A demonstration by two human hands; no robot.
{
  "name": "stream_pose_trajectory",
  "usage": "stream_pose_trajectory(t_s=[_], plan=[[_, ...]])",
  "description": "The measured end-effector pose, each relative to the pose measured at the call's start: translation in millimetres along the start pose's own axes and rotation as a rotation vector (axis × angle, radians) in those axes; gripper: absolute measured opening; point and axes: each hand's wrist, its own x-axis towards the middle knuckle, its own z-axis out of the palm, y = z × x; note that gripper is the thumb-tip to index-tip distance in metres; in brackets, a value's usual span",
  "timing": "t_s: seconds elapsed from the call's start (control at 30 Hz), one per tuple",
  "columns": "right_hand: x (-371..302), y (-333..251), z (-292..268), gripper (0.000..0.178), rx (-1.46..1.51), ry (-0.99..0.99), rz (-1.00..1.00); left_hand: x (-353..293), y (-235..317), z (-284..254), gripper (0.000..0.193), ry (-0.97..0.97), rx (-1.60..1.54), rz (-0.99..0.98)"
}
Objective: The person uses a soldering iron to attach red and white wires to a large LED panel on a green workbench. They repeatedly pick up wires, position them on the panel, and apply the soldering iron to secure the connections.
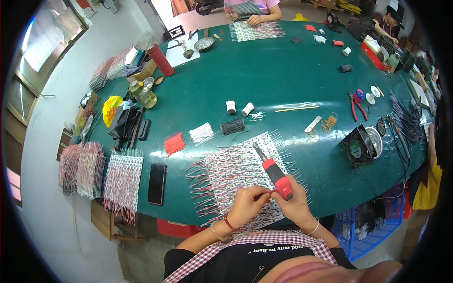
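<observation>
On the green table in front of me lies a white panel [226, 165] with rows of small parts and red and pale wires sticking out along its edges. Above it my right hand [295, 200] grips a red and black handled tool [275, 175]; its narrow metal end points away from me. My left hand [247, 203] is closed in a pinch beside the right fingertips. Something thin and red runs between the two hands, perhaps a wire, too small to make out fully. Beyond the panel are bundles of red [174, 144], white [201, 134] and black [233, 126] short tubing.
A phone [157, 184] and stacked wired panels [85, 167] lie to the left. At the right stand a small black fan [357, 147], red-handled pliers [357, 107] and rubber bands [329, 122]. A red flask [160, 60] stands farther off. Another person's hand [255, 20] works across the table.
</observation>
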Motion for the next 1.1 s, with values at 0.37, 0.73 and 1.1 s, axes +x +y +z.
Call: stream_pose_trajectory(t_s=[0.37, 0.73, 1.1], plan=[[0, 4, -3, 0.041, -0.074, -0.026, -0.051, 2, -5, 3, 0.012, 0.073, 0.201, 0.237], [-8, 0, -3, 0.042, -0.094, 0.01, -0.122, -3, 10, -2, 0.011, 0.001, 0.13, 0.132], [-15, 6, -7, 0.03, 0.151, 0.009, 0.046, -12, 3, 9, 0.014, 0.138, 0.283, 0.353]])
